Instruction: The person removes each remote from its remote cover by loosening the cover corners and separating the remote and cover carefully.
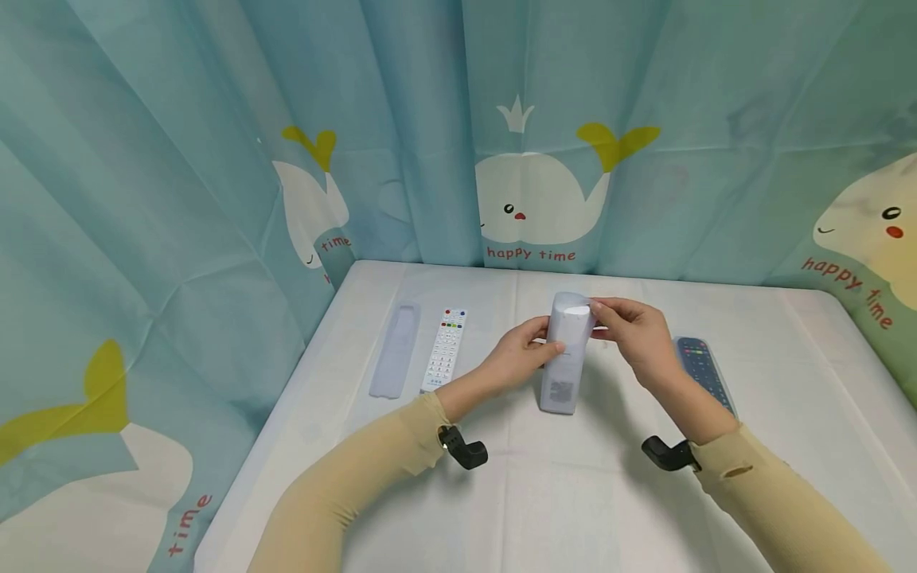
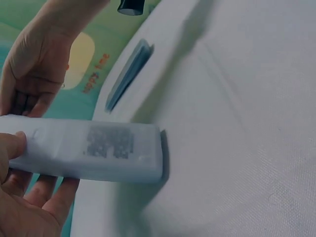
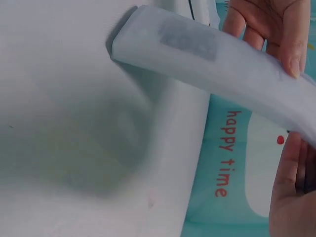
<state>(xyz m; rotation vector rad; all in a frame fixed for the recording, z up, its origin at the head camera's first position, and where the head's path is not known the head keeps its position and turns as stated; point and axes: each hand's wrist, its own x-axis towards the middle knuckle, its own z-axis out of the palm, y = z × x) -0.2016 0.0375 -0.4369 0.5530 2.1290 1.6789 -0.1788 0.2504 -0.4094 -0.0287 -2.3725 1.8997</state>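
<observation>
A white remote control in a translucent sleeve-like cover stands tilted up, back side showing, its lower end at the table. Through the cover a grey printed label shows near that end. My left hand grips the covered remote from the left, thumb on its back and fingers behind. At its upper right edge, my right hand pinches the cover between thumb and fingers. The right wrist view shows the remote's back between both hands; there the right fingertips are partly hidden under it.
Left on the white table lie an empty translucent cover and a white remote with coloured buttons. A dark remote lies beside my right forearm. Behind the table hangs a blue-green curtain with whale prints.
</observation>
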